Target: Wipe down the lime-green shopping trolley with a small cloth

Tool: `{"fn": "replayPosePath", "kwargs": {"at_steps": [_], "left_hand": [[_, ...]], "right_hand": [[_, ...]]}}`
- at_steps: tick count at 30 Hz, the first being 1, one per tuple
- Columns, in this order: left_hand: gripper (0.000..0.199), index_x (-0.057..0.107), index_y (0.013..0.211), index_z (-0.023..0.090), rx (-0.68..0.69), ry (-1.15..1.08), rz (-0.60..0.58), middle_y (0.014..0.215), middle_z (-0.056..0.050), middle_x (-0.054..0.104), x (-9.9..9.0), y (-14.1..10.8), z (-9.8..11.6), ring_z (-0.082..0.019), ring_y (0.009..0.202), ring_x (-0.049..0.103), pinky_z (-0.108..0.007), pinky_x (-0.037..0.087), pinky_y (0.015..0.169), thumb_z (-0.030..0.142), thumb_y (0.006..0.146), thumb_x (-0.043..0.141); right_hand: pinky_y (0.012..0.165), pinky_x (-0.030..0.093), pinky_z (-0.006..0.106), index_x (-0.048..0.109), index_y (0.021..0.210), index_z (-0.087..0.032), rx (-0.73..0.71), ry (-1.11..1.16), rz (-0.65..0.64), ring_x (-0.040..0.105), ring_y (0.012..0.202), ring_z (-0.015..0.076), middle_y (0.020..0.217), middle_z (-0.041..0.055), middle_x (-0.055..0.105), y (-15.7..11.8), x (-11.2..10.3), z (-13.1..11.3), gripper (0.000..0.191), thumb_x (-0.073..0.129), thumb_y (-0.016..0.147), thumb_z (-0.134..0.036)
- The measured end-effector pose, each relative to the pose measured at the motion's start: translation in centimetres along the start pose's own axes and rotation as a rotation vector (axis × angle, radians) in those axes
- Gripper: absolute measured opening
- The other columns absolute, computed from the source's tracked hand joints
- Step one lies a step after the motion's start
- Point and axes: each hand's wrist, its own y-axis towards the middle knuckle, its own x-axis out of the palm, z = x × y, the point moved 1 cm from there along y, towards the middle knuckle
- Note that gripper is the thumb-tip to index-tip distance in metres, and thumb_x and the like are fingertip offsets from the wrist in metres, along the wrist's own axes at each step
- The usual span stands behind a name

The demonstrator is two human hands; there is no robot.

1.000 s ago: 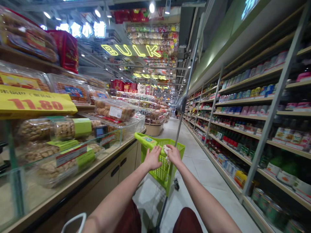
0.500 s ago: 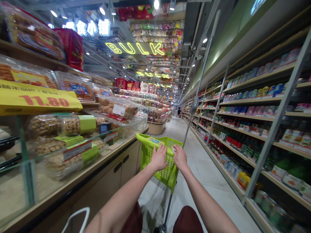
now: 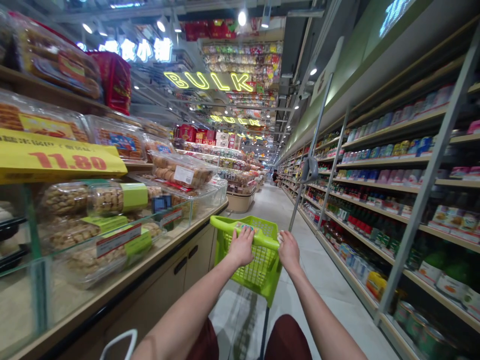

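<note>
A small green plastic shopping cart (image 3: 249, 272) with a basket-like grid body stands in front of my knees. My left hand (image 3: 241, 247) lies over the middle of its handle bar (image 3: 225, 222), fingers curved onto the top beside a coloured label (image 3: 240, 226). At the bar's right end, my right hand (image 3: 289, 251) is closed around the corner. A small white bit (image 3: 279, 237) shows by its thumb; what it is I cannot make out. Behind that hand a thin grey pole (image 3: 297, 202) rises and leans right, with a grey fitting (image 3: 309, 169) partway up.
On my left runs a glass-edged counter (image 3: 202, 212) with packed biscuits (image 3: 183, 170) and a yellow price sign (image 3: 63, 159). Long shelves (image 3: 386, 160) of cans and bottles line the right. The tiled aisle (image 3: 272, 200) leads ahead; a person (image 3: 275, 176) is far down it.
The cart has turned and its handle's right end has swung to the right. My right hand has moved right and slightly down with it; the pole shifted right too.
</note>
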Motion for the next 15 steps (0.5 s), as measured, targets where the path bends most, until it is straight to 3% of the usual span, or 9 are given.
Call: {"fn": "replayPosePath", "kwargs": {"at_steps": [6,15], "left_hand": [[0.079,0.02,0.137,0.014,0.005,0.001,0.021,0.146,-0.009,0.019,0.1,-0.2,1.4,-0.024,0.134,0.01,-0.05,0.007,0.107,0.032,0.067,0.051],[0.078,0.018,0.138,0.012,-0.013,0.03,0.024,0.147,-0.009,0.016,0.3,-0.5,1.9,-0.024,0.134,0.009,-0.048,0.007,0.108,0.029,0.067,0.047]], "right_hand": [[0.098,0.038,0.036,0.061,0.103,-0.014,-0.242,0.103,-0.065,0.048,0.11,0.0189,0.111,0.0102,0.058,-0.6,1.9,-3.2,0.046,0.035,0.068,0.0],[0.093,0.039,0.036,0.058,0.108,-0.012,0.056,-0.008,-0.001,0.05,0.106,0.0207,0.109,0.0133,0.058,-0.1,-1.6,2.0,0.043,0.036,0.071,-0.005]]}}
